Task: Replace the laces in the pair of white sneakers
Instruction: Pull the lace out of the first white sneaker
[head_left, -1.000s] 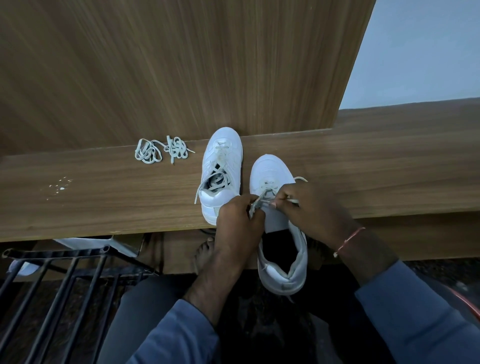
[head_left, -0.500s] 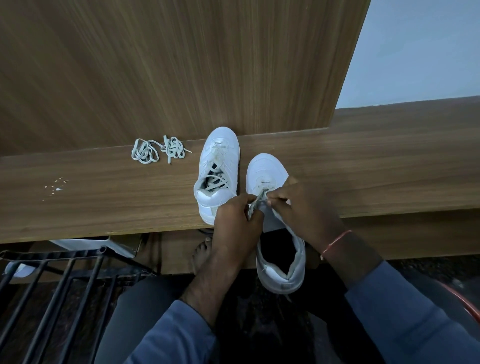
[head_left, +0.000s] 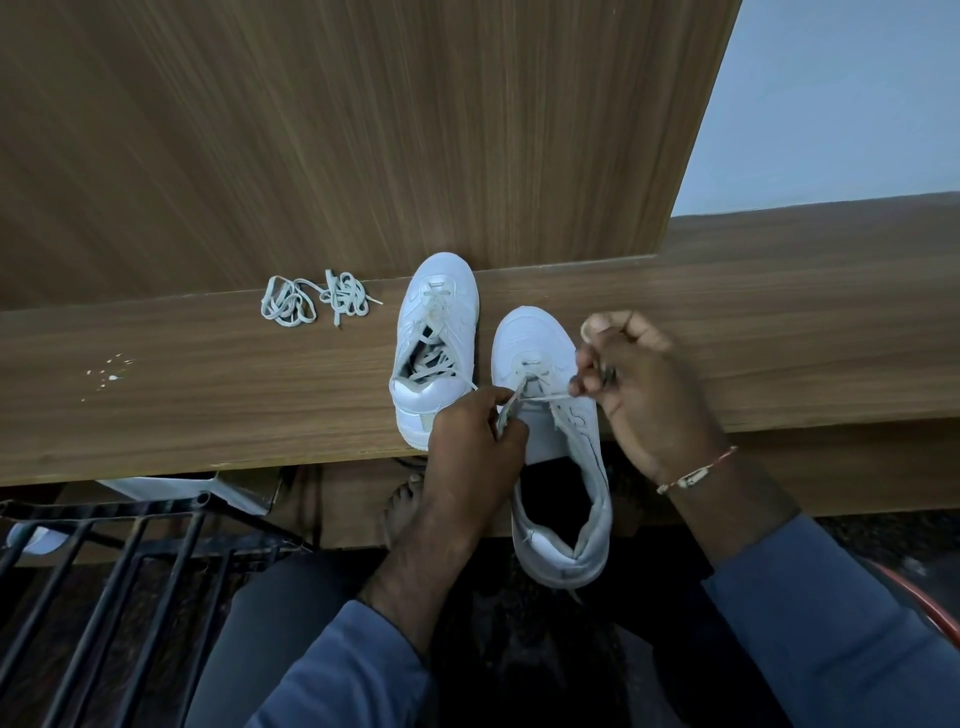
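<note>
The left hand (head_left: 478, 436) is curled, thumb and forefinger pinching a strand of the pale lace (head_left: 553, 397) just above its knuckles. The right hand (head_left: 644, 395) is also curled, its fingertips pinching the lace's other run, which stretches taut from the lowest eyelets across to that hand. The little finger is lifted away from the others.

Between the two hands lies the overhanging sneaker (head_left: 530, 338). Its toe points away from the person and its heel hangs past the near edge of the wooden ledge (head_left: 208, 389), below the right wrist. Only the eyelets nearest the toe carry lace; the tongue and the open collar are bare.

Just beyond the left hand, touching its knuckles or nearly so, stands the second sneaker (head_left: 436, 332), side by side with the first. Its loosened lace is slack across the opening.

Farther out to the left of the left hand, well apart from both shoes, a tangle of loose laces (head_left: 317, 301) rests on the ledge against the foot of the wooden panel (head_left: 363, 130).

A thin beaded bracelet (head_left: 696, 473) circles the right wrist, and both forearms end in blue sleeves (head_left: 831, 649). Under the left forearm a bare foot (head_left: 402, 509) shows below the ledge, and a black metal rack (head_left: 104, 571) stands to its left.
</note>
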